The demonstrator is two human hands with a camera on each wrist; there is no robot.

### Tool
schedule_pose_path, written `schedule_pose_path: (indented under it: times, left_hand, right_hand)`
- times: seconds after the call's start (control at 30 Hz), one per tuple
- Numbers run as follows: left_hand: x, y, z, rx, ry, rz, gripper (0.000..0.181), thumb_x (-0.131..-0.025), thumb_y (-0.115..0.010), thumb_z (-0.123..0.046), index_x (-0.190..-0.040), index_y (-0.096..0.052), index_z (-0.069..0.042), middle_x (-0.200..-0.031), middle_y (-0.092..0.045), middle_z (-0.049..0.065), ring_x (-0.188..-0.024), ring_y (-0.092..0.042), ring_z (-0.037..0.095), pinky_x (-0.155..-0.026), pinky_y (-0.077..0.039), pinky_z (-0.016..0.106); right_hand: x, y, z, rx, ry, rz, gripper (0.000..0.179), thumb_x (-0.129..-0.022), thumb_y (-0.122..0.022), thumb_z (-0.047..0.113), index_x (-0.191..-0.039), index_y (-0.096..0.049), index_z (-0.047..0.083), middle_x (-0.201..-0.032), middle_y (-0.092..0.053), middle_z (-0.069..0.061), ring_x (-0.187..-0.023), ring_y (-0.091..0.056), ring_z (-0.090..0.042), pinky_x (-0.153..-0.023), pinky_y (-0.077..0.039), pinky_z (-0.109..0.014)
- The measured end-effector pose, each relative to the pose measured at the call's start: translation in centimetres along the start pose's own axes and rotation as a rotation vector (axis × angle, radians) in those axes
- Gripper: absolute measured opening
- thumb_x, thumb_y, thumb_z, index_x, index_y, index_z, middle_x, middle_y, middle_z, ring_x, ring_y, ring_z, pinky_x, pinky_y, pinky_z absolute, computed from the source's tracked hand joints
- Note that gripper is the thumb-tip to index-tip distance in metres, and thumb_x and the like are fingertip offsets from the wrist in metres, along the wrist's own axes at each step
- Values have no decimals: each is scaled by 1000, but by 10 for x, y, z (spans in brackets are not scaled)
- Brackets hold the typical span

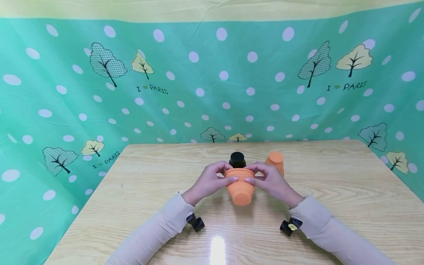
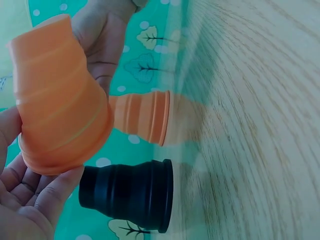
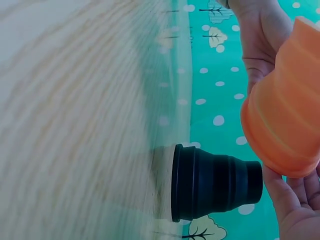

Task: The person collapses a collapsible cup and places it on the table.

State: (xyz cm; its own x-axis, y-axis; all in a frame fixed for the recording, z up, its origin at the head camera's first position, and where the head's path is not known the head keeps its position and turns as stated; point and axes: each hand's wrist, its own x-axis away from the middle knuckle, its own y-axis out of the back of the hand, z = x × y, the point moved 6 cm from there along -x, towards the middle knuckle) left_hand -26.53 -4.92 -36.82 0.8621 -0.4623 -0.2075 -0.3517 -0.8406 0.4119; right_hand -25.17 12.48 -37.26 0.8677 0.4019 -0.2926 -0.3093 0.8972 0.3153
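Note:
In the head view an orange collapsible cup [image 1: 240, 187] with stepped rings is held up off the table, tilted so that its narrow base faces me. My left hand [image 1: 208, 181] grips the left of its wide rim, thumb on the outer wall and fingers behind. On the opposite side my right hand [image 1: 272, 181] holds the rim the same way. Behind the held cup, a black collapsible cup [image 2: 127, 195] stands upside down on its wide rim. Another orange cup [image 2: 142, 117], also upside down, is beside it to the right, partly hidden by my right hand in the head view.
The light wood table [image 1: 149, 165] ends at a green dotted curtain [image 1: 185, 81] printed with trees. Black wrist cameras hang under the left sleeve [image 1: 165, 224] and the right sleeve [image 1: 318, 217]. A bright light reflection lies on the table's near part.

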Motion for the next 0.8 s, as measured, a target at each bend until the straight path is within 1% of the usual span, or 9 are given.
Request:
schedule_pose_path:
  times: [0.1,0.3,0.43,0.53,0.6,0.7,0.8]
  left_hand:
    - [0,0,-1,-9,-29,-12,16,-85,-72,-22,-96,-66,-11,-87,-64,0,-80,-57,14,-61,-50,26]
    - [0,0,-2,-10,-79,-43,15,-86,-71,-21,-96,-65,-11,-85,-64,0,-78,-58,14,-63,-53,27]
    - [0,1,-2,-34,-90,-68,14,-86,-70,-20,-96,-65,-11,-86,-65,-1,-76,-58,12,-62,-51,25]
    - [-1,1,-2,-31,-85,-80,13,-86,-70,-19,-97,-66,-12,-86,-65,-3,-77,-58,11,-65,-51,26]
    - [-1,0,-2,-15,-82,-77,14,-87,-70,-19,-98,-66,-12,-87,-66,-2,-79,-59,12,-68,-52,27]
    - [-1,-1,-2,15,-73,-59,15,-88,-68,-19,-100,-66,-11,-89,-66,0,-81,-59,12,-72,-52,29]
    - [-1,-2,-2,71,-66,-12,19,-91,-65,-19,-106,-64,-7,-94,-65,5,-85,-59,13,-73,-53,29]
  right_hand:
    - [0,0,0,8,11,-18,30,-87,-68,12,-114,-64,1,-111,-61,-15,-97,-58,-14,-77,-55,-27]
    - [2,-1,2,38,12,-77,29,-87,-68,12,-114,-66,2,-113,-61,-14,-98,-60,-15,-76,-55,-26]
    - [3,-1,5,77,25,-121,29,-87,-68,11,-114,-67,2,-111,-62,-13,-97,-60,-19,-74,-56,-26]
    - [4,-1,7,122,47,-150,30,-87,-68,12,-114,-67,2,-112,-63,-13,-99,-61,-23,-72,-56,-25]
    - [4,-1,9,146,63,-167,30,-86,-68,12,-114,-67,2,-113,-64,-12,-99,-61,-24,-71,-56,-24]
    - [5,0,11,173,83,-185,29,-87,-68,13,-114,-68,3,-112,-65,-11,-98,-62,-21,-70,-56,-23]
    - [6,1,12,168,103,-197,28,-87,-67,11,-113,-68,4,-110,-65,-10,-95,-61,-14,-69,-56,-23]
